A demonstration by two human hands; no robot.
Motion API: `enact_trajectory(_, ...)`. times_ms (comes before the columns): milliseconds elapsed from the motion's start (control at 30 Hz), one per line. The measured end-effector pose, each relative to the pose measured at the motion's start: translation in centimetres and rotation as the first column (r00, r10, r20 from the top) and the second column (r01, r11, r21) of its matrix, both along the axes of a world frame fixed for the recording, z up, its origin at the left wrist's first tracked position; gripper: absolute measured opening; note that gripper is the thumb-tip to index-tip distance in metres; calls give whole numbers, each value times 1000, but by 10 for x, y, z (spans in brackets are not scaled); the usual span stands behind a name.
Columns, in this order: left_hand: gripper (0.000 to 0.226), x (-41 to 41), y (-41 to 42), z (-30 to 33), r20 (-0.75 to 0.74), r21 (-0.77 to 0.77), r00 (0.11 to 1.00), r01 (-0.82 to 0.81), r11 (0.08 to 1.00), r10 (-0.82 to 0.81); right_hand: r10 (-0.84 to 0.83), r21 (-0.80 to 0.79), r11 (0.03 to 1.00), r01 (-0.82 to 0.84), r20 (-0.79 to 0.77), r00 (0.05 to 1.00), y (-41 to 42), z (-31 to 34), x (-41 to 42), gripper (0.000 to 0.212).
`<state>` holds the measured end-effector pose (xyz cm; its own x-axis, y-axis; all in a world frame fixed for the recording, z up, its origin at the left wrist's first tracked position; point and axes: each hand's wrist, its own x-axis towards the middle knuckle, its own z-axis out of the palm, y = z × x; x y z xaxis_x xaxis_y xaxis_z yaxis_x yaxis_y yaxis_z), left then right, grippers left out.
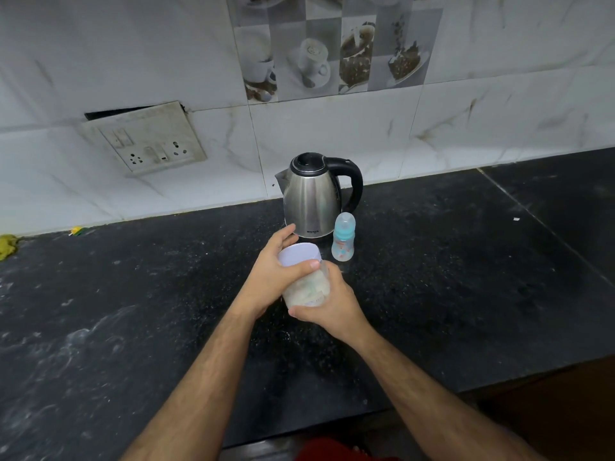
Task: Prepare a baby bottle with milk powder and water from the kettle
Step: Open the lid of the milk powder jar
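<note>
A clear plastic jar of pale milk powder with a white lid is held tilted above the dark counter. My left hand grips the lid from the left, thumb across its front edge. My right hand wraps round the jar's lower body. Just behind stands a steel electric kettle with a black lid and handle, the handle pointing right. A small baby bottle with a teal collar and clear cap stands upright to the kettle's right, untouched.
The black granite counter runs left and right, its front edge near the bottom right. A tiled wall rises behind, with a loose socket plate at the left. A yellow cloth lies at the far left edge.
</note>
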<state>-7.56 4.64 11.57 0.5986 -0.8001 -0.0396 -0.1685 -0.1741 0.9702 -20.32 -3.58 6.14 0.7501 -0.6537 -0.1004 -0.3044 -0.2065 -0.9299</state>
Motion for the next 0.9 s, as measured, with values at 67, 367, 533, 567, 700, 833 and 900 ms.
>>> enact_trajectory(67, 87, 0, 1, 0, -3, 2, 1000, 6, 1000, -6, -8, -2, 1000, 8, 2, 1000, -3, 2, 0, 99)
enact_trajectory(367, 86, 7, 16, -11, -18, 27, 999, -26, 999, 27, 2, -5, 1000, -2, -19, 1000, -1, -4, -4, 95)
enact_trajectory(533, 93, 2, 14, -10, 87, 81, 996, 12, 997, -19, 34, -27, 999, -36, -44, 998, 11, -8, -1, 95)
enact_trajectory(567, 94, 3, 16, -10, 100, 102, 994, 33, 994, -43, 26, -33, 999, -28, -46, 999, 11, -8, 0, 94)
enact_trajectory(700, 91, 9, 21, -11, 105, 174, 988, 93, 980, -113, 8, -91, 996, -15, -70, 997, 4, -8, -2, 96)
enact_trajectory(833, 87, 10, 16, -10, 126, 232, 992, -19, 972, -10, 8, -170, 985, -28, -117, 993, 5, -12, -1, 98)
enact_trajectory(900, 81, 11, 16, -10, 128, 250, 991, -61, 966, 30, 1, -177, 984, -22, -116, 993, 7, -16, 1, 98)
